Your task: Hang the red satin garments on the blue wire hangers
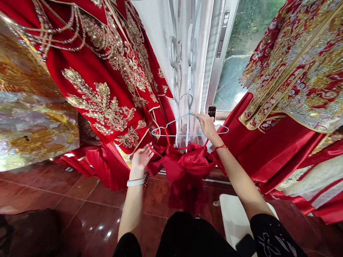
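Observation:
My right hand (206,125) pinches the top of a light blue clothes hanger (177,135), just below its hook. From the hanger hangs a red satin dress (187,160). One of its thin straps is looped over the hanger's left part, and another shows near my right wrist. At the dress's left side is my left hand (143,157), palm turned up, with the fingertips on a red strap or sleeve edge. How firmly those fingers grip is hard to see.
A red gown with gold embroidery (107,107) hangs on the left, a beaded red-and-gold garment (292,82) on the right. Behind are a white window grille (175,53) and a phone (211,111) on the sill. A white stool (235,221) stands below, holding a dark object.

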